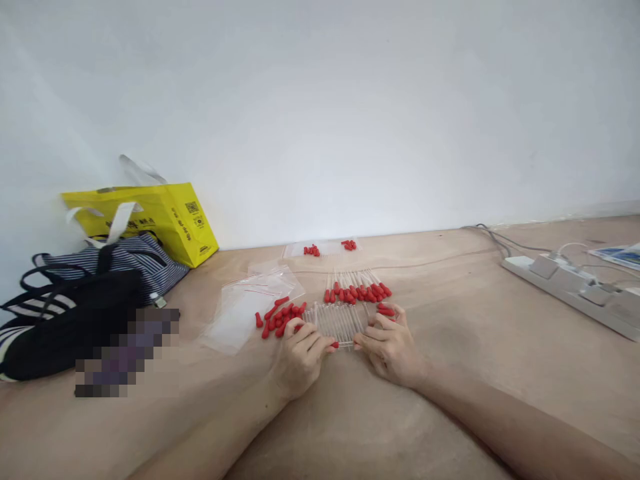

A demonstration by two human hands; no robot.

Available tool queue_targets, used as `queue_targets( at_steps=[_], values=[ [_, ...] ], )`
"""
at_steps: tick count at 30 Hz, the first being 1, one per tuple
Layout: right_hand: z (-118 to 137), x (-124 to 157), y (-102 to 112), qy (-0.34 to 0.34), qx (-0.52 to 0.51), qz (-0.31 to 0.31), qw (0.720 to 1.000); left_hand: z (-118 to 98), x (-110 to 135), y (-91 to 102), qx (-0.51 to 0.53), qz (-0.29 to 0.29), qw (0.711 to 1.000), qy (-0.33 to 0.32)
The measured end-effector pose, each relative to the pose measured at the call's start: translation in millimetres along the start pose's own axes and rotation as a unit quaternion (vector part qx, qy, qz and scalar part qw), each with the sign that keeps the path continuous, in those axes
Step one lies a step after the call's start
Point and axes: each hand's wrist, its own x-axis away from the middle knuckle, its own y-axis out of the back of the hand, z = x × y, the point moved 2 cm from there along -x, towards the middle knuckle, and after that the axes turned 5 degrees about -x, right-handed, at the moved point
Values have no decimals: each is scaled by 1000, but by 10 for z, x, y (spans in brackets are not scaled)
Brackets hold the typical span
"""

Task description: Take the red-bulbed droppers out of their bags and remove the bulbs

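My left hand (299, 352) and my right hand (389, 347) rest on the tan table, fingers curled and nearly meeting over a row of clear glass tubes (337, 321). A small red cap (335, 345) shows between the two hands' fingertips. Loose red rubber caps (280, 319) lie just left of the tubes. Behind them lies a row of finished droppers with red caps (357, 291). Another red cap (386, 310) sits by my right fingers.
Clear zip bags (245, 307) lie left of the caps. Two packed bags with red caps (327, 249) sit near the wall. A yellow bag (155, 217), striped bag (125, 263) and black bag (65, 327) stand at left. A power strip (575, 290) with cables lies at right.
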Motion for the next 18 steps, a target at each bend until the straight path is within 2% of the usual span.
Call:
queue_targets(
  at_steps=[7,11,15,18],
  values=[
    [7,18,-15,-4,-9,-1,1000,-2,18,-20,4,-8,1000,6],
    [-48,57,-5,-19,-17,2,1000,7,21,49,-1,-16,999,28],
    [-152,80,25,-88,-9,-11,996,136,17,155,-6,-53,995,86],
    [-193,72,12,-132,13,3,991,365,22,196,15,-27,985,169]
  ],
)
